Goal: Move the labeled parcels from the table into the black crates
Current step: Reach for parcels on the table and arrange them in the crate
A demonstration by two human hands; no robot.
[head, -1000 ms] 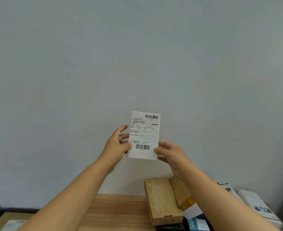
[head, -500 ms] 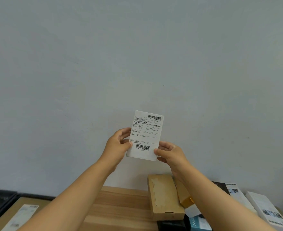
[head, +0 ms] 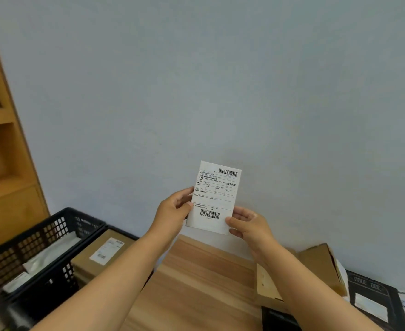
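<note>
I've got the white parcel (head: 214,199) up in the air above the desk (head: 196,283), left hand (head: 173,215) pinching its left edge, right hand (head: 249,224) gripping the bottom right corner. Between my fingers (head: 235,222) sits a shipping label: two barcodes, small print mostly unreadable. Down left of my fingers, a labeled brown box (head: 103,253) sits in a black crate (head: 41,247).
</note>
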